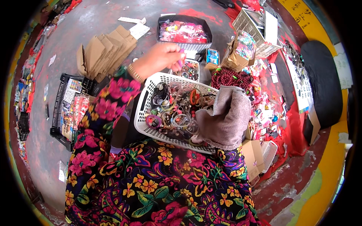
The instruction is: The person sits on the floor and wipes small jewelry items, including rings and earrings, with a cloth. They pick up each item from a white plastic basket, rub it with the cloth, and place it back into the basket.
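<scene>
My left hand (160,61) is raised over the far left of a white plastic basket (142,109). Its fingers are pinched on a small purple-pink thing (181,56) whose kind I cannot make out. Hair ties and bands (181,119) in many colours fill the basket, a purple ring-shaped band (154,121) among them. A greyish-mauve cloth (224,118) stands bunched over the basket's right end, where my right sleeve (232,162) ends. It hides my right hand, so its fingers cannot be seen.
Beyond the basket are a smaller white basket (198,71) and a black-rimmed bin (184,44) of pink packets. Folded cardboard (103,51) and a black crate (56,113) lie left. Dark red beads (232,80), an open carton (230,62) and a cream crate (260,43) stand right.
</scene>
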A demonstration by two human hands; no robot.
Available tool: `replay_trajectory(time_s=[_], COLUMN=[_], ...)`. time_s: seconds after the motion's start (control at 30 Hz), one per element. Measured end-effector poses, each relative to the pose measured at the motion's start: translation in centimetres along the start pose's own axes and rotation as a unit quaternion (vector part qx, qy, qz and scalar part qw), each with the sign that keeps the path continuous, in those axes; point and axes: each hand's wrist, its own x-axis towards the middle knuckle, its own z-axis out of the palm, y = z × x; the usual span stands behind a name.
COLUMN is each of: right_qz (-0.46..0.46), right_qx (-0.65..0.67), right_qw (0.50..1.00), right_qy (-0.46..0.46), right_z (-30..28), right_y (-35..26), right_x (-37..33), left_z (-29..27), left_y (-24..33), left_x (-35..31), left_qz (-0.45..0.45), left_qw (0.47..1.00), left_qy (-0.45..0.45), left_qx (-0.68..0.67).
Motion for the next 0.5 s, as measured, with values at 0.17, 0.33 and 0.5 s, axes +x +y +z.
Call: replay_trajectory(time_s=[0.17, 0.33, 0.5], right_qz=[0.000, 0.015, 0.056], right_qx=[0.014, 0.038, 0.054], right_qw=[1.000, 0.999, 0.991], right_qy=[-0.008, 0.001, 0.110], right_z=[0.0, 0.3, 1.6], right_y=[0.1, 0.8, 1.8], right_x=[0.4, 0.3, -1.0], left_z=[-1.4, -2.7, 1.2], left_y=[-2.6, -6.4, -3.6], left_x=[7.4, 12.5, 9.6], left_qz=[-0.016, 0.124, 0.229], left_qw=[1.000, 0.912, 0.911], left_qy=[0.022, 0.034, 0.066], left_qx=[0.011, 0.389, 0.338])
